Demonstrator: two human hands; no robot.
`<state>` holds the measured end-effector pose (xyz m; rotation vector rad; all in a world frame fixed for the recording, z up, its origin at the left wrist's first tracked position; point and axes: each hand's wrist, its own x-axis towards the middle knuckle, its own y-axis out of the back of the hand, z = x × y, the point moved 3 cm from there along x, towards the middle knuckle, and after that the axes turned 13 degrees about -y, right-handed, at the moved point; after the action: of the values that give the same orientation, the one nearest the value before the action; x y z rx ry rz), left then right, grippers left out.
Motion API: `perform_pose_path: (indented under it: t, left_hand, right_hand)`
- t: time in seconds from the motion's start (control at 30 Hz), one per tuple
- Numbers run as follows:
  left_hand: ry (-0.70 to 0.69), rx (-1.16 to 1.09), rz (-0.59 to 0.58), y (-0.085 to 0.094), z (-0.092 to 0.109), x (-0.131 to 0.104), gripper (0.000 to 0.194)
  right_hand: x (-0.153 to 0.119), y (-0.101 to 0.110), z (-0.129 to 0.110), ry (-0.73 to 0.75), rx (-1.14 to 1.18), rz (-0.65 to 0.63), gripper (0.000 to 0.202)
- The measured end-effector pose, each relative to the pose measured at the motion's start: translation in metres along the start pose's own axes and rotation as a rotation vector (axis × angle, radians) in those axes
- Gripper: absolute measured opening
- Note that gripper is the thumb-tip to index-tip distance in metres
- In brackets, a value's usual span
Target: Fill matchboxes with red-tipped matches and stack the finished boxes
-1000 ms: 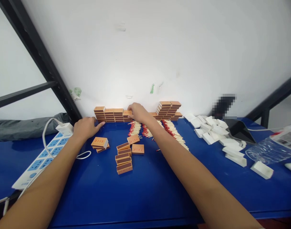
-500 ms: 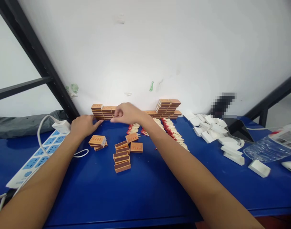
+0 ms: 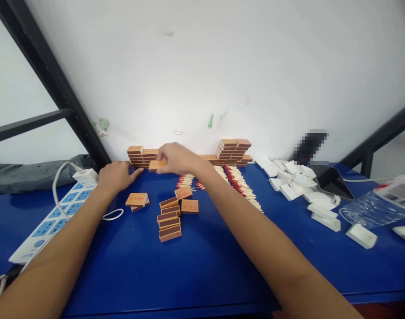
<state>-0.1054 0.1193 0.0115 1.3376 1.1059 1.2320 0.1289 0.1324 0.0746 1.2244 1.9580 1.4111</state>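
Against the wall stands a row of stacked matchboxes (image 3: 135, 156), higher at its right part. My right hand (image 3: 174, 158) is closed on a matchbox (image 3: 154, 166) just in front of the row. At the row's left end my left hand (image 3: 118, 175) lies on the table, thumb apart from the fingers, nothing seen in it. Nearer me are a small pile of matchboxes (image 3: 136, 200), a lone flat box (image 3: 189, 206) and several boxes on edge (image 3: 169, 233). Red-headed matches (image 3: 239, 184) lie in bundles, partly hidden by my right forearm.
The blue table (image 3: 136, 274) carries a power strip (image 3: 49, 221) with a white cable at left. White box pieces (image 3: 302, 179), a dark tablet-like object (image 3: 332, 180) and clear plastic wrapping (image 3: 371, 206) lie at right. Black frame bars (image 3: 56, 79) flank the wall.
A matchbox now shows in my right hand, where no box was visible before. The top box of the small left pile sits slightly differently. My left hand has stayed in place.
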Motion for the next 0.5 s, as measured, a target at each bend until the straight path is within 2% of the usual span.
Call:
perform_pose_path:
  t: [0.03,0.07,0.13,0.2,0.3,0.5]
  left_hand:
    - [0.003,0.028,0.003,0.0,0.0,0.0,0.078]
    - [0.003,0.054,0.007,-0.001,0.001,0.0,0.078]
    - [-0.002,0.092,0.012,-0.001,0.001,0.0,0.077]
    - [-0.007,0.112,0.015,-0.001,0.002,0.0,0.076]
    - [-0.015,0.128,0.013,-0.002,0.002,0.0,0.077]
    - [-0.027,0.143,0.005,-0.004,0.002,0.002,0.076]
  right_hand:
    - [0.004,0.008,0.017,-0.07,-0.005,0.101,0.031]
    - [0.007,0.012,0.032,-0.11,-0.013,0.15,0.032]
    - [0.013,0.014,0.056,-0.153,-0.019,0.197,0.031]
    - [0.018,0.008,0.069,-0.167,-0.023,0.226,0.028]
    - [0.024,-0.006,0.076,-0.147,-0.023,0.255,0.017]
    - [0.028,-0.022,0.077,-0.123,-0.005,0.297,0.015]
